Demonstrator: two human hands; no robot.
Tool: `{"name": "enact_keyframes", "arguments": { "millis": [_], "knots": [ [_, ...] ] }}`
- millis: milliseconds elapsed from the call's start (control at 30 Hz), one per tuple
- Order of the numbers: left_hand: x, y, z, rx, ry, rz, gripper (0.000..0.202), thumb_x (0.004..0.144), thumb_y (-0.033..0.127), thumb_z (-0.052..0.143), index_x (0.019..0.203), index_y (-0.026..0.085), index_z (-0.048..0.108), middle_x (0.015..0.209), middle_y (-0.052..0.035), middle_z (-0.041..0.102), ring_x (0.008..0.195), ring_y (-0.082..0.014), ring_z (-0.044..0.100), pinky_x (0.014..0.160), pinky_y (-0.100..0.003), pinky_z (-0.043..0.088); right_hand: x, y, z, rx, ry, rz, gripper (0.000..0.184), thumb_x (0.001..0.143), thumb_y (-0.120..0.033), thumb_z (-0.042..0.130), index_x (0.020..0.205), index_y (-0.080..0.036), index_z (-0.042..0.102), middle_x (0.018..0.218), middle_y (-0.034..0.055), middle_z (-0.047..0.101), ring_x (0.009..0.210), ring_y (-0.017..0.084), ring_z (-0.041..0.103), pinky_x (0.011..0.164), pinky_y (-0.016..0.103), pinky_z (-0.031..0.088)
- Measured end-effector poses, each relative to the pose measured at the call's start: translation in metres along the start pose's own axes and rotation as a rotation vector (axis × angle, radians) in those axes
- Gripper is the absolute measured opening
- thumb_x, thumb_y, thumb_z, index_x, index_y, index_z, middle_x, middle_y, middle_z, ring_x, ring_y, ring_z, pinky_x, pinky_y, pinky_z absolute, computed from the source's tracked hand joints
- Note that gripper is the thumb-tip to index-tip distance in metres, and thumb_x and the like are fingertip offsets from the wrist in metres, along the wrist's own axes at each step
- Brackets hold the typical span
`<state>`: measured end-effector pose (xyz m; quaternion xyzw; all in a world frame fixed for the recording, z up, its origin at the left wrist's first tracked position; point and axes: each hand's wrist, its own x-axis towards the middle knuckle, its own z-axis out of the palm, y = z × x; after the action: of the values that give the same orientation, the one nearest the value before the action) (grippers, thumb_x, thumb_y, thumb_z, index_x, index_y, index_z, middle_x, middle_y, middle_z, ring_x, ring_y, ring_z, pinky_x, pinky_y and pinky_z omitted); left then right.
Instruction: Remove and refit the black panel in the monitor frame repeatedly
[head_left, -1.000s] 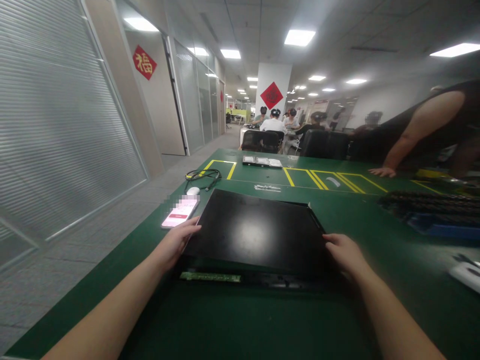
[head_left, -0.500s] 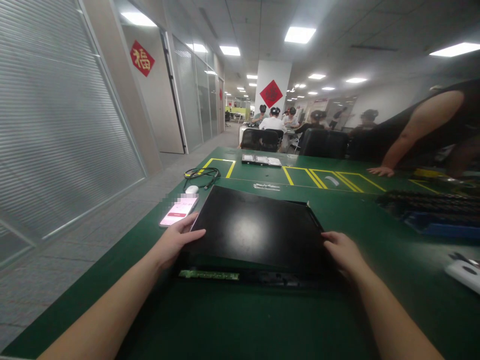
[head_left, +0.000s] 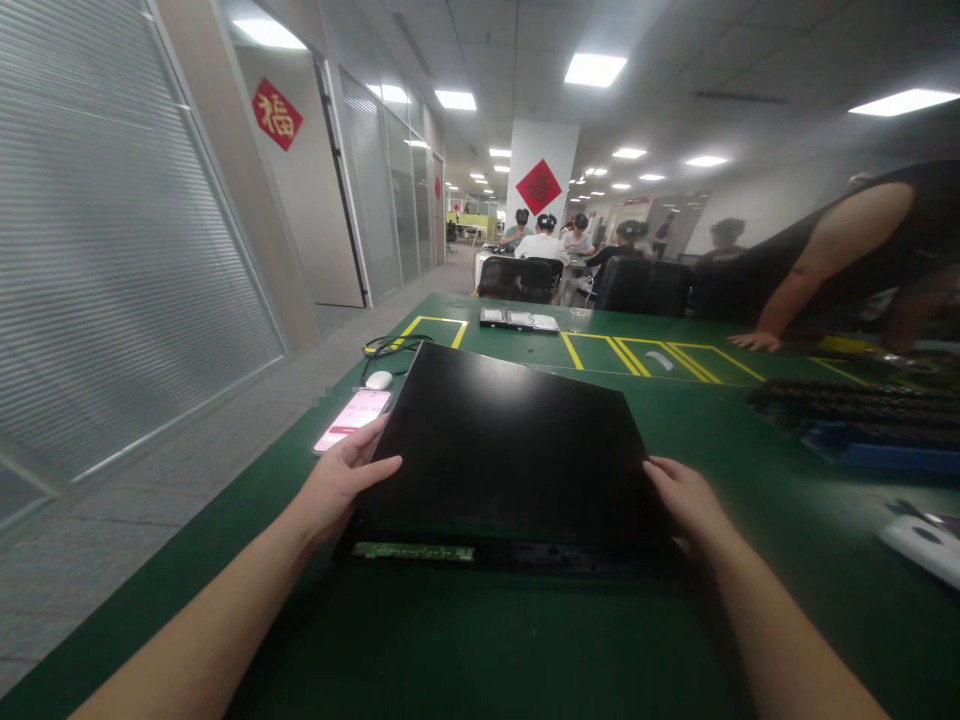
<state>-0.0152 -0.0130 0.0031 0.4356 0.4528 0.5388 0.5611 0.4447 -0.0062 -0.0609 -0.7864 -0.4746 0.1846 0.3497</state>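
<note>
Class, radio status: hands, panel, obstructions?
Left hand, right hand: holding black panel by opposite sides. Panel tilted, green circuit strip showing at near edge. Phone close beyond left hand.

The display panel [head_left: 517, 450] I hold looks smooth and glossy, the worktop [head_left: 480, 650] smooth with a soft sheen. I also see matt, rough-textured carpet [head_left: 180, 480] and a smooth, reflective glass partition [head_left: 375, 190].

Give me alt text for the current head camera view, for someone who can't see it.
A left hand and a right hand grip a dark flat panel by opposite sides over a green table. A green circuit strip shows by the panel's near edge, and a lit phone lies beyond the left hand.
</note>
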Motion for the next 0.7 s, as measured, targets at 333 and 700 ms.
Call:
{"name": "enact_keyframes", "arguments": {
  "millis": [333, 700],
  "knots": [
    [0.002, 0.009, -0.010, -0.059, 0.030, 0.013, 0.076, 0.056, 0.029, 0.095, 0.128, 0.022, 0.074, 0.123, -0.0103, 0.078, 0.111, -0.0366, 0.073, 0.085, -0.033, 0.063, -0.002, -0.006, -0.019, 0.558, -0.159, -0.069, 0.064, 0.083, -0.048, 0.056, 0.140, -0.020, 0.062, 0.115, 0.0111, 0.077, 0.104, 0.031, 0.073, 0.086, 0.039, 0.058],
    [0.003, 0.005, -0.011, -0.042, 0.051, -0.073, 0.049, 0.060, 0.028, 0.089, 0.107, 0.020, 0.081, 0.109, -0.0106, 0.081, 0.097, -0.0322, 0.077, 0.066, -0.026, 0.061, -0.013, -0.005, -0.019, 0.758, -0.224, 0.205, 0.036, 0.082, -0.052, 0.053, 0.068, -0.023, 0.070, 0.074, 0.0123, 0.075, 0.094, 0.035, 0.074, 0.087, 0.047, 0.059]
  ]
}}
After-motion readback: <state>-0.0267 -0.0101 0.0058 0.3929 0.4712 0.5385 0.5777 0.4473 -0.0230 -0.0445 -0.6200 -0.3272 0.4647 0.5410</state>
